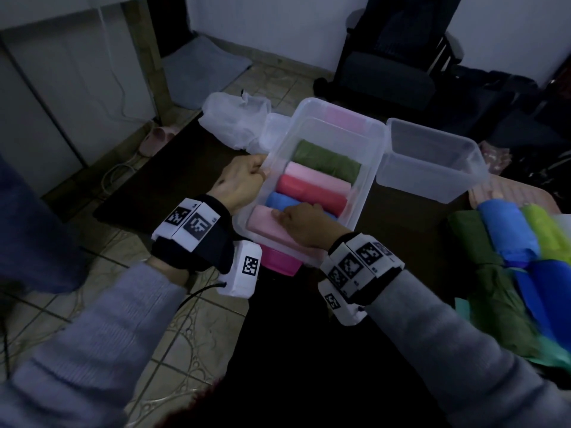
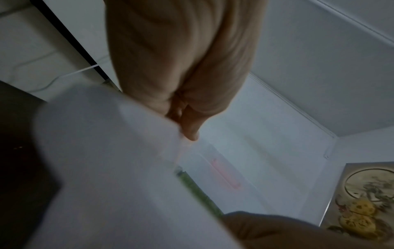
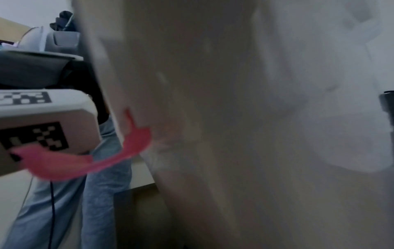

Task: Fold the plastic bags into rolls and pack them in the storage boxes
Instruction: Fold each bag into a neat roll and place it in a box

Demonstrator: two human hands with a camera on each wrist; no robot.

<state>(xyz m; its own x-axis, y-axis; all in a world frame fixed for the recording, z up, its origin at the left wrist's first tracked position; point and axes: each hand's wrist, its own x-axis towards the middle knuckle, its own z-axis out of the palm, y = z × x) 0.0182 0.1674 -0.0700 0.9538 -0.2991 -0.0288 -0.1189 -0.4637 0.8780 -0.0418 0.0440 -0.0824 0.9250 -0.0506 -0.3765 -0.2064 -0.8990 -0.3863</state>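
Note:
A clear storage box [image 1: 369, 177] on the dark table holds a row of bag rolls: green [image 1: 326, 162], pale pink [image 1: 315, 176], red [image 1: 310, 194], blue [image 1: 276, 203] and a nearest light pink roll [image 1: 262, 222]. My left hand [image 1: 247, 177] grips the box's left rim, thumb over the edge; the left wrist view shows its fingers [image 2: 187, 121] curled on the pale wall [image 2: 106, 151]. My right hand [image 1: 301, 219] lies on the light pink roll, fingers flat, pressing it down. The right wrist view is blurred skin and plastic.
A second clear box [image 1: 432, 162] stands open to the right. Folded green, blue and lime bags [image 1: 506, 242] pile at the right edge. A crumpled white bag [image 1: 234, 118] lies behind the box. A pink lid [image 1: 279, 262] sits under the near end. Tiled floor lies to the left.

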